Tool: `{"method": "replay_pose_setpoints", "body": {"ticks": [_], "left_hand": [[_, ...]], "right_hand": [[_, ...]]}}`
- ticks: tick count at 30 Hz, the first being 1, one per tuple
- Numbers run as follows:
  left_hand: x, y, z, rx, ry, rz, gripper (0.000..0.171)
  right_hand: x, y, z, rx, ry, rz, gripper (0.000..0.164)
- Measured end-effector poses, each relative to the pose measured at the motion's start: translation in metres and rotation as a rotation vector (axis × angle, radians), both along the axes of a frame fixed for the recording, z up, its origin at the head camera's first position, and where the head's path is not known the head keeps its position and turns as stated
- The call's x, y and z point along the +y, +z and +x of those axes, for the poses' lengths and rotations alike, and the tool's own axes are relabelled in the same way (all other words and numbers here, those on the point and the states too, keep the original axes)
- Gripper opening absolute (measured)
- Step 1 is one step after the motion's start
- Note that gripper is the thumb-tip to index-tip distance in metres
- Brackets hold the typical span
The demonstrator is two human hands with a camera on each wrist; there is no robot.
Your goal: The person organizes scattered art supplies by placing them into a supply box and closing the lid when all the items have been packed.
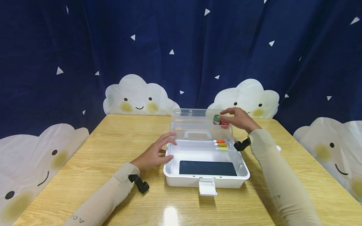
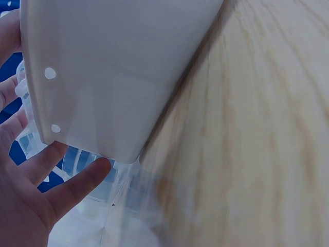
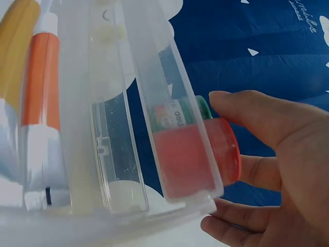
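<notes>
A white storage box [image 1: 205, 181] stands open on the table, its clear tiers raised at the back. In the top clear tray sit a jar with a green lid [image 1: 216, 118] and a red jar [image 3: 187, 159], side by side. My right hand [image 1: 238, 120] is at these jars; in the right wrist view its thumb tip is right at the green-lidded jar, the other fingers spread beyond the red one. My left hand [image 1: 155, 153] rests with spread fingers along the box's left wall [image 2: 113, 77]. Orange [image 1: 219, 141], ochre [image 1: 220, 144] and yellow-green [image 1: 222, 149] paint tubes lie in the lower clear tray.
A dark rectangular panel [image 1: 207, 168] lies in the box's bottom. The white latch [image 1: 207, 187] hangs out over the front. A small white object [image 1: 278, 148] shows behind my right forearm. A dark blue curtain with clouds [image 1: 141, 95] closes off the wooden table's [image 1: 127, 128] back edge.
</notes>
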State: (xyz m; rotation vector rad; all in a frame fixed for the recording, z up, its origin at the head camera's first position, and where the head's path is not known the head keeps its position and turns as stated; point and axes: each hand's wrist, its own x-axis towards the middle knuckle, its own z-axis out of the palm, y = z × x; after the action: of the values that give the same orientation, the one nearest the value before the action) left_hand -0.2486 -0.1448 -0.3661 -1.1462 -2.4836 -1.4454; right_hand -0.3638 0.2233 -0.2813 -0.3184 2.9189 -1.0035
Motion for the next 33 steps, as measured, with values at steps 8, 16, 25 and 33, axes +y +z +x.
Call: {"method": "replay_pose_setpoints", "body": {"ticks": [8,16,25,33], "left_hand": [[0.0,-0.002,-0.001,0.002,0.003,-0.001,0.039],[0.001,-0.001,-0.001,0.0,0.001,0.002,0.038],[0.002,0.0,-0.001,0.001,0.01,-0.001,0.039],[0.003,-0.001,-0.002,0.0,0.01,0.001,0.039]], "right_hand": [[0.016,-0.002,0.006,0.018,0.002,0.005,0.071],[0.032,-0.005,0.008,0.019,-0.037,-0.01,0.076],[0.053,-0.008,0.012,0.038,-0.048,-0.018,0.072],[0.069,-0.015,0.015,0.051,-0.046,-0.042,0.075]]}}
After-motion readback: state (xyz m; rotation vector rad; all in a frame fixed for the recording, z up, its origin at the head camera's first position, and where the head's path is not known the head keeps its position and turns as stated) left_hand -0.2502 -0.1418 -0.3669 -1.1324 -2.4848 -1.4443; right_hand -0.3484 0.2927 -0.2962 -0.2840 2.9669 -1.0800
